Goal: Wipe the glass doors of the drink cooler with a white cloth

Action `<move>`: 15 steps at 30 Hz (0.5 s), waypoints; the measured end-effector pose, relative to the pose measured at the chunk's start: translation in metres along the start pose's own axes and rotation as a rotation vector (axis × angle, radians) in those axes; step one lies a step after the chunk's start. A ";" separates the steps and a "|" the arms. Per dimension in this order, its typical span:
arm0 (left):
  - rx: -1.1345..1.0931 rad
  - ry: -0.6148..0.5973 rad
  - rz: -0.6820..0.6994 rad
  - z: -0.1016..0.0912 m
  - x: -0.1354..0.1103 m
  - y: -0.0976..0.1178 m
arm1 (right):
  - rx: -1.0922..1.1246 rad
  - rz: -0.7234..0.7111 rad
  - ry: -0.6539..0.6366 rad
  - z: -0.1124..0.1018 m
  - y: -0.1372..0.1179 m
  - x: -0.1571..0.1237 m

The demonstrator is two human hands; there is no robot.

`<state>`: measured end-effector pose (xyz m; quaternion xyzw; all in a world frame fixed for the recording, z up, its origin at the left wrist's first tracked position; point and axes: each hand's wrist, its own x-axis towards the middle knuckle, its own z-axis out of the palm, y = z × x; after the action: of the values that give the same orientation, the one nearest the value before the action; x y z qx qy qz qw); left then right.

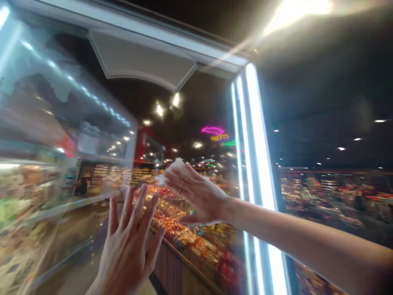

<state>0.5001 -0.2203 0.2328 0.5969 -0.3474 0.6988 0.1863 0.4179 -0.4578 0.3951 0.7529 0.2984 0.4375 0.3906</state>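
Note:
My left hand (130,241) lies flat with fingers stretched out against a glass door pane (184,102), low and left of centre. My right hand (196,194) reaches in from the right and presses a white cloth (172,170) against the same glass, a little higher. The cloth shows past my fingertips. A ring sits on one finger of each hand.
A lit vertical strip (259,164) runs down the door frame at right. Another glass door (46,164) stands at the left, reflecting shelves. Beyond the glass are store displays of packaged goods (196,241), ceiling lights and neon signs (215,133).

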 end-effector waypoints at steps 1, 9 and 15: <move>-0.001 0.000 0.003 0.004 0.003 0.007 | 0.022 -0.035 -0.021 0.001 0.004 -0.009; -0.016 0.000 0.034 0.025 0.017 0.049 | 0.007 0.352 0.128 -0.012 0.047 -0.046; 0.008 -0.004 0.059 0.030 0.020 0.057 | 0.014 0.483 0.157 -0.020 0.076 -0.045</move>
<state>0.4786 -0.2838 0.2388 0.5887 -0.3624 0.7040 0.1626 0.3891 -0.5262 0.4469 0.7688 0.1422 0.5732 0.2453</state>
